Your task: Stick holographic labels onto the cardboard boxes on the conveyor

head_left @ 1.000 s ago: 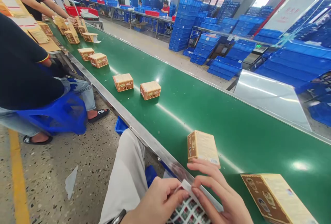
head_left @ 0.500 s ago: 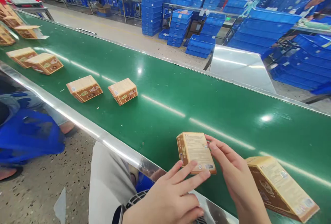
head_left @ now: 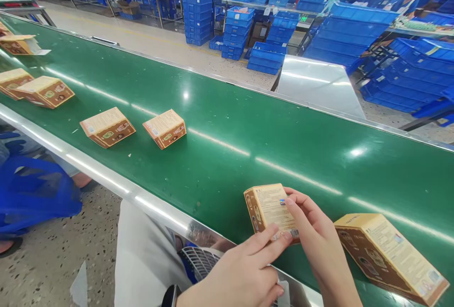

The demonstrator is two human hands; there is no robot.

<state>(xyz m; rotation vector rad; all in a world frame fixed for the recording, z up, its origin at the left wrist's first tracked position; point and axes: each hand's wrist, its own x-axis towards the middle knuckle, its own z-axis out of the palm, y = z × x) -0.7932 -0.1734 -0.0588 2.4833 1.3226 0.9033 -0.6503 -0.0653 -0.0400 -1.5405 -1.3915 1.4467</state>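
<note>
A brown and cream cardboard box [head_left: 271, 205] rests tilted on the green conveyor in front of me, its printed panel facing up. My right hand [head_left: 314, 231] grips its right edge, thumb on the printed panel beside a small shiny sticker [head_left: 283, 201] and fingers behind. My left hand [head_left: 250, 269] lies across the box's lower end with index and middle fingers stretched onto the panel. Its other fingers bend below, near a small white piece [head_left: 284, 293] that I cannot make out. Right of my right hand, another box [head_left: 390, 255] of the same kind lies on the belt.
Several similar boxes, among them one box [head_left: 165, 128], lie leftward along the green belt [head_left: 220, 165]. The metal rail [head_left: 159, 212] runs along the near side. A white grid basket [head_left: 200, 262] is by my leg. Blue crates [head_left: 198, 4] and a person [head_left: 414, 2] are beyond.
The view has shifted slightly, so the belt boxes appear farther left. My left hand's index and middle fingers have drawn together on the box. My right hand still holds its edge.
</note>
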